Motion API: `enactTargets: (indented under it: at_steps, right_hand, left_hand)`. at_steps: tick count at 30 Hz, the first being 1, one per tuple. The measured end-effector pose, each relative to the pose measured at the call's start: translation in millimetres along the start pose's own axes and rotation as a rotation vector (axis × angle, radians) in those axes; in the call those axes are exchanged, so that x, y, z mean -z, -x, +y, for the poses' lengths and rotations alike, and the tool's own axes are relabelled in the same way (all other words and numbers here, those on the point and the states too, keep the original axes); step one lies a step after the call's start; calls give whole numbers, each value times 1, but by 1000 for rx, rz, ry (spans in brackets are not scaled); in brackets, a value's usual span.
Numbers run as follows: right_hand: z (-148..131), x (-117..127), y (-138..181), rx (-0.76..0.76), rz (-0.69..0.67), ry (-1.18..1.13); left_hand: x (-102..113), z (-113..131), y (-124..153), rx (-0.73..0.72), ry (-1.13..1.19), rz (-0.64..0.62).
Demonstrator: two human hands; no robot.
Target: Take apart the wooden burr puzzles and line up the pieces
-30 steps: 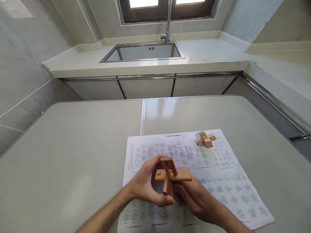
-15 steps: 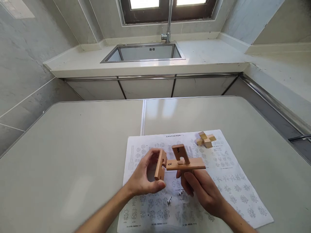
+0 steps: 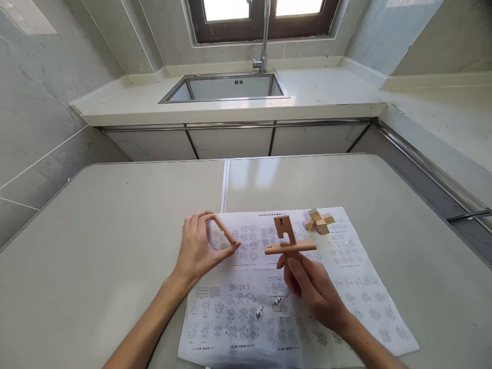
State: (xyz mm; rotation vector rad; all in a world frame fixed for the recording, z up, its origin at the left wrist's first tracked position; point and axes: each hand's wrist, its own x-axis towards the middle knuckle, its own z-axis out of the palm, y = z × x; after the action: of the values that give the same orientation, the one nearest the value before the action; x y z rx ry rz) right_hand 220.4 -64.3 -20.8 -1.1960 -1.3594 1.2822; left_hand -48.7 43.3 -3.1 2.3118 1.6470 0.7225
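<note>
My left hand (image 3: 200, 248) grips a single flat wooden puzzle piece (image 3: 224, 229) by its ends, between thumb and fingers, tilted over the sheet's left part. In my right hand (image 3: 313, 287) are two crossed wooden puzzle pieces. The upright notched piece (image 3: 286, 228) carries a 3 and is pinched at its lower end. Through it lies a level piece (image 3: 303, 246) marked 2. A gap separates the two hands' pieces. Under both hands spreads a printed paper sheet (image 3: 215, 320) covered in small line diagrams.
An assembled wooden burr puzzle (image 3: 320, 221) sits at the sheet's upper right. White paper scraps (image 3: 260, 312) lie near the sheet's middle. The sheet rests on a pale table (image 3: 115, 246). Beyond it are a counter, a sink (image 3: 230, 87) and a faucet (image 3: 263, 56).
The left hand's piece has come away from the numbered pair and moved left and up. My right hand has turned the crossed pair, so the 3 now faces me more squarely.
</note>
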Motion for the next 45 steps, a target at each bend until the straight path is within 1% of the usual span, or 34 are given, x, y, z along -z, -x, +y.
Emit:
enactTargets:
  at_steps: [6,10,15,22,33,38,40,42,44,45]
  right_hand:
    - [-1,0,0,7,-24,17]
    - [-2,-1,-1,13,-27,30]
    - [-1,-1,-2,22,-23,50]
    - [-3,-2,-3,19,-30,70]
    - [-4,0,-2,6,-35,37]
    - [-3,-2,-3,-11,-45,22]
    - [-3,-1,-3,-19,-51,16]
    - [-3,-1,-3,-26,-62,5]
    - [-3,0,-2,-40,-90,-14]
    - [-3,0,-2,-49,-110,-24]
  left_hand:
    - [7,-17,-3,-42,-135,19]
    - [10,-21,-6,-20,-155,12]
    - [8,-27,-5,8,-156,-4]
    - [4,-26,-4,-19,-104,-34]
    - [3,-24,-6,17,-80,-59]
    - [3,-26,-6,38,-82,-68]
    - [4,-26,-5,14,-90,-46]
    - [7,-21,-4,-43,-82,2]
    - [10,-11,-2,-118,-34,40]
    - [11,-4,-1,-155,10,37]
